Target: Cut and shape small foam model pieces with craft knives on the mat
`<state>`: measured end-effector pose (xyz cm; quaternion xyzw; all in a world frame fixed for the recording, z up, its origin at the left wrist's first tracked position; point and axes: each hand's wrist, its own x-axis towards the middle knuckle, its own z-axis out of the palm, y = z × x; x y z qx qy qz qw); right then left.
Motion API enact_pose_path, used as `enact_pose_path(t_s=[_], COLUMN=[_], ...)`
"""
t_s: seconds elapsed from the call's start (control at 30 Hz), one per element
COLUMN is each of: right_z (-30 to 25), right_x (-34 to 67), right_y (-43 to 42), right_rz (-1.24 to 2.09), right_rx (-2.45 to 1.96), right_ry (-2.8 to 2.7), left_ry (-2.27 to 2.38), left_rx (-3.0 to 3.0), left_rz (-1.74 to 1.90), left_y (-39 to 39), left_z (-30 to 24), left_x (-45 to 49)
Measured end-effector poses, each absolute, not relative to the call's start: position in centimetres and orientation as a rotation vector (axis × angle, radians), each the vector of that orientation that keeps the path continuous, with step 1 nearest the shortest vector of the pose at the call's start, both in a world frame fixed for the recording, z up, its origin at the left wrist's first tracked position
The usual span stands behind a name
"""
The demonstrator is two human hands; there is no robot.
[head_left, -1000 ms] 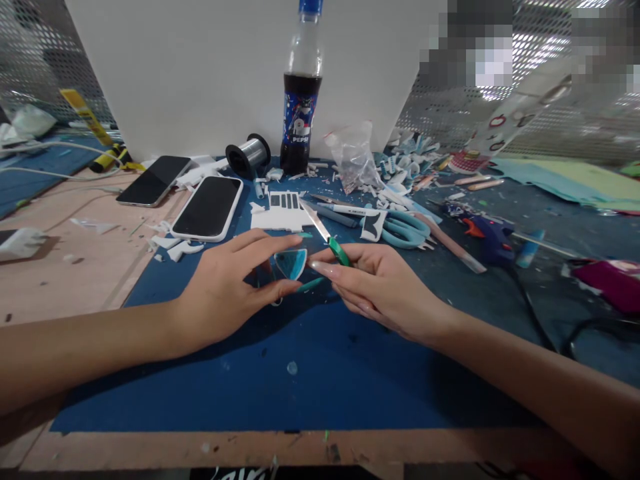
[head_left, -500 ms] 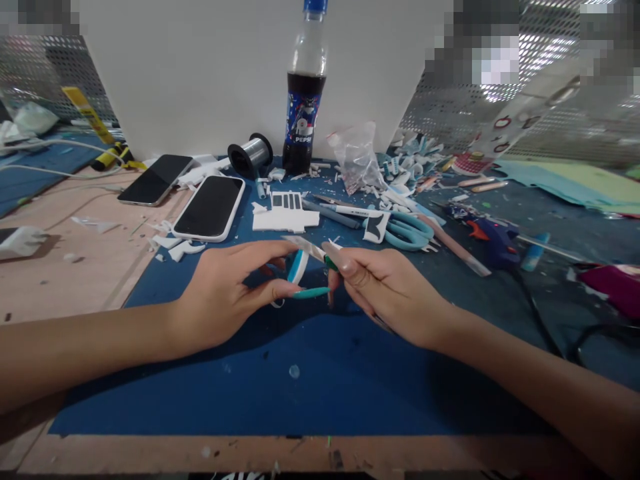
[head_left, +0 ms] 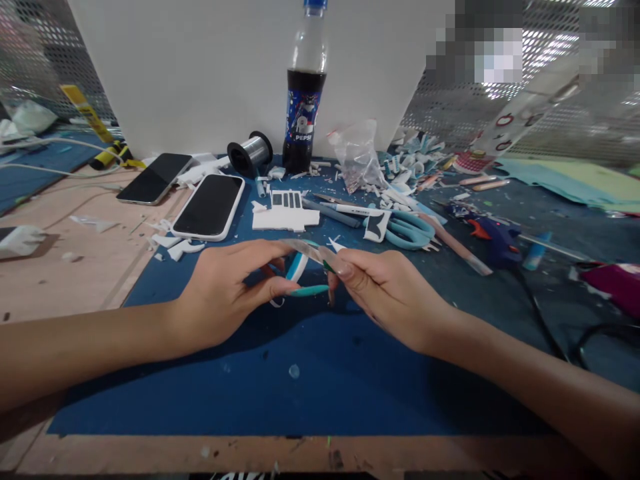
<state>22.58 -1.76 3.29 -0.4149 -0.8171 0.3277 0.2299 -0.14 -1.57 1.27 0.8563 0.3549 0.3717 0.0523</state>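
Our left hand [head_left: 233,277] pinches the small white-and-blue curved piece [head_left: 298,267] between partly spread fingers [head_left: 274,288] above the flat blue mat [head_left: 295,403]; our right hand [head_left: 387,283], closed, grips the green-handled silver-bladed knife [head_left: 309,251]. Shallow strokes, we'd say, clear of fingers!

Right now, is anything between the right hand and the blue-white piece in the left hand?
Only the blade held in the right hand, which lies across the gap to the blue-white piece. Blur hides whether they touch.
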Motion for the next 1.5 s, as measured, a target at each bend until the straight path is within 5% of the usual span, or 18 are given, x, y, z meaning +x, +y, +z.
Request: enact_pose_path(t_s=[1.5], right_z=[3.19], right_x=[22.08], right_y=[-2.09], right_rz=[0.760], right_rx=[-1.063], right_ry=[-2.308], left_ry=[1.010], left_rx=[2.576], left_rz=[1.115], left_y=[-1.21], left_z=[1.44], left_x=[-0.10])
